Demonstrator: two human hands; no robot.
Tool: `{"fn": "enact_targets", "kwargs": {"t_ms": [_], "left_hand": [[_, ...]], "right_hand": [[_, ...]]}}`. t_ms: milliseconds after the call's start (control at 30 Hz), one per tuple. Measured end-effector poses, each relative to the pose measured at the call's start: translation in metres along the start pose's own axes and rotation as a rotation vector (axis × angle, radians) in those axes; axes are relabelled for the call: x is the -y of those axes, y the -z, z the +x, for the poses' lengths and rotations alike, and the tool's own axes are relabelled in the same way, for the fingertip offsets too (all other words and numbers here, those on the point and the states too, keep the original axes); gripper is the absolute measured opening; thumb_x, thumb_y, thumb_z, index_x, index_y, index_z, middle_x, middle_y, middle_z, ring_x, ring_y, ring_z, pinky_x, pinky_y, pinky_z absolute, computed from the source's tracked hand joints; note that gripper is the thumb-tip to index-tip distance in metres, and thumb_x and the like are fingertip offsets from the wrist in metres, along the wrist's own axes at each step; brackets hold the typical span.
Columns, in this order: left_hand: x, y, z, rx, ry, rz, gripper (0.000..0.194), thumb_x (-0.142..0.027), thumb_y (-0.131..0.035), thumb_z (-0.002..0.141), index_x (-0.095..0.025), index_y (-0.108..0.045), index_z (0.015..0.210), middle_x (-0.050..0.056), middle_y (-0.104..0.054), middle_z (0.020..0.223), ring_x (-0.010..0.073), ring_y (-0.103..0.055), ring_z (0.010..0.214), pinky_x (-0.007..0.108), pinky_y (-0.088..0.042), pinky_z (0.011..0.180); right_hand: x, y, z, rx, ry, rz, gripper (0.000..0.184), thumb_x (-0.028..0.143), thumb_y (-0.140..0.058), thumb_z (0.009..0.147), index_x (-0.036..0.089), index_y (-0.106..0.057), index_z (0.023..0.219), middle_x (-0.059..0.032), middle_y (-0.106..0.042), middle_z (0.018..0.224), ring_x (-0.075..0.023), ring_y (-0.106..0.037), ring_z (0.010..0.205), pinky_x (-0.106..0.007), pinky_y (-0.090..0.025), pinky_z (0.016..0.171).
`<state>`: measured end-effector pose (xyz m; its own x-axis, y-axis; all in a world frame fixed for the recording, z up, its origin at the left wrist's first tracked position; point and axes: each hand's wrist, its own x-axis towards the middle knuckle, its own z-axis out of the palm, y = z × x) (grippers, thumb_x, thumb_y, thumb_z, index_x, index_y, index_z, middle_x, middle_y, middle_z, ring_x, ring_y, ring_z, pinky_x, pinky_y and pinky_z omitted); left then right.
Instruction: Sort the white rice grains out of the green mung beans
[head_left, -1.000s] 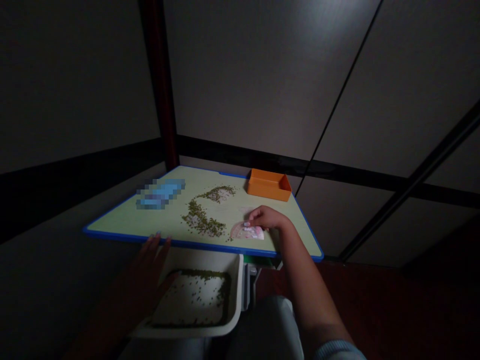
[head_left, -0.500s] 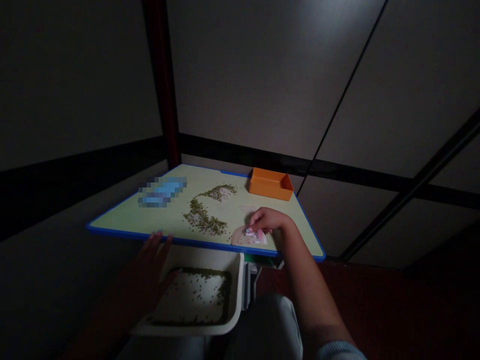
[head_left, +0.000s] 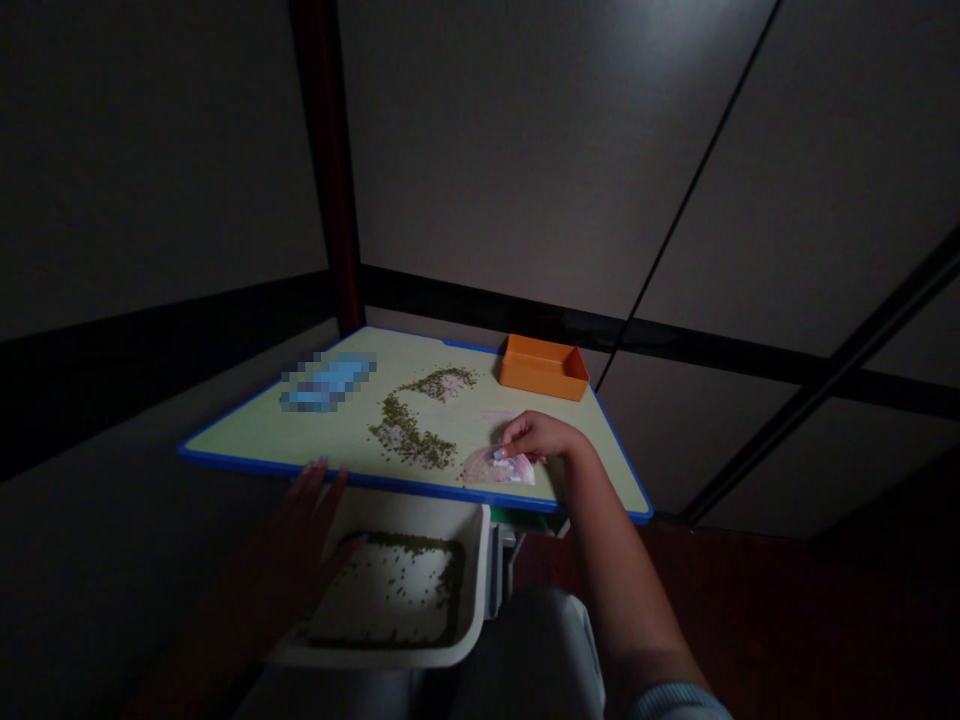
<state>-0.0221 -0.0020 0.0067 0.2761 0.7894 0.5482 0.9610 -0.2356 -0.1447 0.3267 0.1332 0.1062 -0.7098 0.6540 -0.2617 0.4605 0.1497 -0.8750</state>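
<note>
My right hand is on the pale board table, its fingers pinched together over a clear, pinkish half-round piece lying near the front edge. Small white bits show under the fingertips; what they pinch, if anything, is too small to make out. My left hand is in shadow, fingers stretched out, with the fingertips on the table's blue front edge. To the left of my right hand lie scattered small green grains, in a curved band with pale patches among them.
An orange open box stands at the back right of the table. A blurred blue object lies at the left. Below the front edge, a white tub holds more green grains. Wall panels rise behind.
The whole view has shifted very slightly. My right hand stays pinched over the half-round piece with only a small finger movement; my left hand stays at the edge.
</note>
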Motion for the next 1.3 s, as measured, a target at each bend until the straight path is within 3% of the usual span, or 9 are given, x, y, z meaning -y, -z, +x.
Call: {"fn": "enact_targets", "kwargs": {"t_ms": [233, 467, 700, 967, 1133, 1300], "left_hand": [[0.0002, -0.0019, 0.0004, 0.008, 0.012, -0.027, 0.071, -0.056, -0.034, 0.081, -0.009, -0.039, 0.133, 0.022, -0.034, 0.145, 0.0302, -0.027, 0.137, 0.045, -0.038, 0.104], [-0.0026, 0.0028, 0.0021, 0.052, 0.063, -0.065, 0.070, -0.057, -0.034, 0.080, -0.011, -0.038, 0.134, 0.021, -0.031, 0.147, 0.0307, -0.029, 0.137, 0.047, -0.041, 0.101], [-0.0033, 0.0028, 0.0028, 0.049, 0.046, -0.058, 0.073, -0.058, -0.033, 0.080, -0.006, -0.041, 0.131, 0.024, -0.033, 0.144, 0.0328, -0.028, 0.136, 0.047, -0.039, 0.103], [-0.0034, 0.0059, 0.0033, 0.082, 0.059, -0.053, 0.071, -0.056, -0.035, 0.080, -0.009, -0.039, 0.133, 0.021, -0.035, 0.145, 0.0310, -0.030, 0.136, 0.045, -0.040, 0.102], [-0.0036, 0.0042, 0.0028, 0.048, 0.043, -0.057, 0.070, -0.056, -0.036, 0.079, -0.010, -0.041, 0.132, 0.021, -0.033, 0.145, 0.0314, -0.031, 0.135, 0.046, -0.040, 0.102], [-0.0060, 0.0050, 0.0039, 0.084, 0.092, -0.032, 0.068, -0.054, -0.036, 0.079, -0.012, -0.039, 0.133, 0.019, -0.033, 0.146, 0.0295, -0.031, 0.135, 0.044, -0.044, 0.099]], "right_hand": [[-0.0004, -0.0023, 0.0018, 0.026, 0.004, -0.001, 0.034, 0.044, -0.071, 0.066, 0.012, -0.064, 0.071, 0.0060, -0.053, 0.042, -0.0025, -0.032, 0.031, -0.016, -0.021, 0.033], [0.0016, -0.0019, -0.0004, -0.088, 0.022, -0.021, 0.035, 0.046, -0.069, 0.069, 0.012, -0.063, 0.069, 0.0045, -0.056, 0.044, -0.0028, -0.037, 0.032, -0.016, -0.023, 0.034], [0.0029, -0.0019, -0.0017, -0.113, -0.030, -0.038, 0.033, 0.044, -0.069, 0.068, 0.012, -0.062, 0.068, 0.0027, -0.059, 0.045, -0.0036, -0.041, 0.033, -0.015, -0.024, 0.034], [-0.0020, 0.0015, -0.0014, -0.216, 0.021, -0.003, 0.033, 0.044, -0.068, 0.070, 0.013, -0.059, 0.066, 0.0028, -0.059, 0.045, -0.0045, -0.043, 0.033, -0.016, -0.024, 0.032], [-0.0048, 0.0013, 0.0006, -0.122, 0.012, -0.006, 0.034, 0.045, -0.069, 0.068, 0.012, -0.061, 0.067, 0.0031, -0.059, 0.045, -0.0031, -0.039, 0.031, -0.016, -0.022, 0.033], [-0.0044, 0.0015, -0.0002, -0.126, 0.026, -0.002, 0.038, 0.049, -0.069, 0.069, 0.012, -0.060, 0.066, 0.0031, -0.059, 0.045, -0.0024, -0.037, 0.030, -0.016, -0.022, 0.033]]}}
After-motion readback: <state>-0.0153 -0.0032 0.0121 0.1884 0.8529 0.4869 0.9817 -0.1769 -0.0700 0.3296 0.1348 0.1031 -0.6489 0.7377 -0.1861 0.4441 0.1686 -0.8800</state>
